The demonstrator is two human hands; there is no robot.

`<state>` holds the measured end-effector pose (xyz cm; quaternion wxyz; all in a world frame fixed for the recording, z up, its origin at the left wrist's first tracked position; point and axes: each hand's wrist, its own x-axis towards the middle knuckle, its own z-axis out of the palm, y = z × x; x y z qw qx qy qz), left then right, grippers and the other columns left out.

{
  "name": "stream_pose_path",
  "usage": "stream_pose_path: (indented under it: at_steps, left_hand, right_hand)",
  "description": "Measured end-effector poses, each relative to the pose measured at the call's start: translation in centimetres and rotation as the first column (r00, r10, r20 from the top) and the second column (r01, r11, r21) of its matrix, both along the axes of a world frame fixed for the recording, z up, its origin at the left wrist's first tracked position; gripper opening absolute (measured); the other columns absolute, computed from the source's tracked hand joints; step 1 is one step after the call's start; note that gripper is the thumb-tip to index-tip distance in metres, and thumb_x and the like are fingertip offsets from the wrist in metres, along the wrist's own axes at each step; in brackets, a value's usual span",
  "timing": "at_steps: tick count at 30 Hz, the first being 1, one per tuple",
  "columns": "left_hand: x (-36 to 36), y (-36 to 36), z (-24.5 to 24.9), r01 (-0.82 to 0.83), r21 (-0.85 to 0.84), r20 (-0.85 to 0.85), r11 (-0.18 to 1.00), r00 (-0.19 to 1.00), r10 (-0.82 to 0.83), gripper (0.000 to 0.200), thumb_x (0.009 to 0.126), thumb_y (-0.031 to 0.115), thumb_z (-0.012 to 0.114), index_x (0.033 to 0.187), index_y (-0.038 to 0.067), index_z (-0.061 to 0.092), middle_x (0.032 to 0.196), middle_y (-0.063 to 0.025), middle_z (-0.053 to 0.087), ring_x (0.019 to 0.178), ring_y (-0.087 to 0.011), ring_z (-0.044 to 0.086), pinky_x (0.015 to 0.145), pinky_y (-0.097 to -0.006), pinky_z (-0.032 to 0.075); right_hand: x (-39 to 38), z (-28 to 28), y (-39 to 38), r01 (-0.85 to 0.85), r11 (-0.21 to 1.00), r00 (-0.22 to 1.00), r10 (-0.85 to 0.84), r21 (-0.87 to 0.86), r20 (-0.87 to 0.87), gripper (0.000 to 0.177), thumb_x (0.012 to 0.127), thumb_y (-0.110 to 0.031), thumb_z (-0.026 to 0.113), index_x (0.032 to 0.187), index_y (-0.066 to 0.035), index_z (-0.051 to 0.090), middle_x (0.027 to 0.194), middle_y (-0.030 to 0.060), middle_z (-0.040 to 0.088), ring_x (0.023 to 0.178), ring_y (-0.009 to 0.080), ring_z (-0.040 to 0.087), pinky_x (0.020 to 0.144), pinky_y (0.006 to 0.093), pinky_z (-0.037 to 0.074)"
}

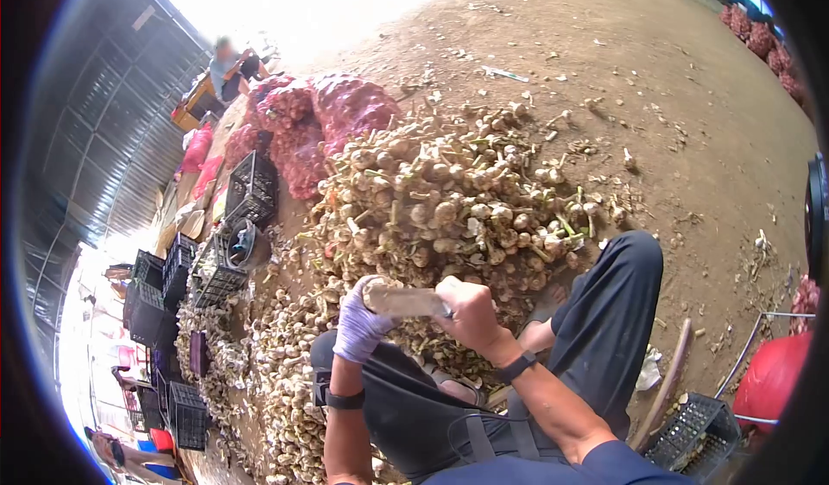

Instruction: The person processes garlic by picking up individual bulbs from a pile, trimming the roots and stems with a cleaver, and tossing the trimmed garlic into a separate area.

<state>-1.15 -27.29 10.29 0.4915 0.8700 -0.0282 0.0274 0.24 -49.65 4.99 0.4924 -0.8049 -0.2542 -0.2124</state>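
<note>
A gloved left hand (pixel 357 325) closed around a garlic bulb (pixel 376 291); the right hand (pixel 471 309) clenched a broad blade (pixel 410 302) close by.
Held before a garlic heap (pixel 432 200), the bulb looked light and firm, its papery skin likely slippery, best gripped round the sides, clear of the edge.

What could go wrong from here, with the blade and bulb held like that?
The knife lies right against the garlic bulb, so a slip might reach the gloved left hand; whether the glove resists cuts, I cannot tell. If the right hand lost its grip, the knife could fall towards the legs.
</note>
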Motion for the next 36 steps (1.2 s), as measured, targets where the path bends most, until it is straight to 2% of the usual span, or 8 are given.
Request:
stream_pose_path:
  at_steps: [1,5,8,9,19,29,32,36]
  left_hand:
    - [-0.4,-1.8,0.6,-0.050,-0.367,-0.188,0.929,0.982,-0.021,0.069,0.069,0.007,0.085,0.129,0.002,0.051,0.102,-0.0048,0.068,0.089,-0.0117,0.064,0.084,-0.0286,0.055]
    - [0.0,-1.8,-2.2,0.164,-0.056,0.054,0.985,0.985,-0.161,0.058,0.078,0.008,0.078,0.129,0.003,0.050,0.108,-0.0039,0.066,0.098,-0.0122,0.063,0.090,-0.0277,0.053]
    - [-0.3,-2.2,-3.2,0.164,-0.179,0.048,0.970,0.986,-0.158,0.052,0.082,0.005,0.074,0.129,0.003,0.051,0.108,-0.0043,0.066,0.098,-0.0123,0.063,0.090,-0.0280,0.054]
    - [0.0,-1.6,-5.1,0.090,-0.502,-0.065,0.860,0.988,-0.141,0.052,0.084,-0.001,0.072,0.132,0.003,0.051,0.110,-0.0049,0.067,0.097,-0.0124,0.064,0.088,-0.0283,0.055]
    - [-0.7,-1.1,-5.2,0.123,-0.056,-0.019,0.991,0.992,-0.125,0.048,0.077,0.008,0.079,0.120,0.002,0.058,0.101,-0.0048,0.070,0.090,-0.0121,0.064,0.083,-0.0285,0.054]
    - [-1.2,-3.1,-2.7,0.144,-0.024,-0.006,0.989,0.990,-0.144,0.036,0.074,0.010,0.079,0.105,0.002,0.063,0.100,-0.0017,0.068,0.091,-0.0091,0.061,0.083,-0.0259,0.052]
    - [-2.0,-3.8,-1.4,0.022,-0.189,-0.150,0.982,0.987,-0.051,0.040,0.072,0.010,0.081,0.106,0.001,0.062,0.097,-0.0003,0.067,0.088,-0.0063,0.061,0.081,-0.0233,0.051]
    - [-1.6,-5.2,-2.5,-0.041,-0.422,-0.082,0.906,0.997,0.006,0.056,0.074,0.024,0.088,0.115,0.001,0.059,0.097,-0.0011,0.066,0.088,-0.0084,0.062,0.081,-0.0244,0.052]
  right_hand:
    - [-0.1,0.3,-0.1,0.001,0.998,0.999,0.001,-0.056,0.036,0.023,0.072,-0.018,0.075,0.088,-0.007,0.062,0.081,0.0120,0.058,0.070,0.0332,0.063,0.062,0.0418,0.050]
    - [-0.4,0.3,-0.1,-0.005,0.987,0.994,0.022,-0.160,0.106,0.025,0.070,-0.018,0.075,0.088,-0.008,0.063,0.081,0.0086,0.060,0.070,0.0283,0.065,0.062,0.0401,0.051]
    - [-0.5,-0.2,-0.1,-0.032,0.978,0.996,0.047,-0.208,0.071,0.025,0.069,-0.017,0.076,0.090,-0.009,0.064,0.081,0.0083,0.060,0.071,0.0277,0.065,0.062,0.0395,0.052]
    - [-0.5,-0.5,0.0,-0.053,0.981,0.995,0.066,-0.185,0.069,0.026,0.069,-0.018,0.076,0.089,-0.009,0.063,0.081,0.0087,0.059,0.070,0.0287,0.065,0.061,0.0399,0.051]
    - [-0.6,-3.4,1.4,-0.057,0.994,0.998,0.060,-0.096,0.025,0.021,0.071,-0.017,0.073,0.083,-0.006,0.060,0.074,0.0119,0.057,0.069,0.0331,0.064,0.058,0.0414,0.049]
    - [0.4,-7.5,0.2,0.090,0.988,0.996,-0.087,-0.127,0.024,0.012,0.078,-0.019,0.066,0.084,-0.009,0.062,0.075,0.0139,0.061,0.065,0.0331,0.065,0.055,0.0415,0.050]
    - [2.1,-16.3,-3.9,0.576,0.787,0.631,-0.601,-0.223,-0.491,0.016,0.084,-0.022,0.063,0.076,-0.008,0.063,0.067,0.0185,0.064,0.063,0.0391,0.064,0.056,0.0453,0.050]
    - [1.9,-14.0,-0.8,0.534,0.815,0.674,-0.249,0.225,-0.695,0.020,0.087,-0.022,0.068,0.080,-0.003,0.065,0.059,0.0106,0.062,0.053,0.0202,0.063,0.050,0.0366,0.047]
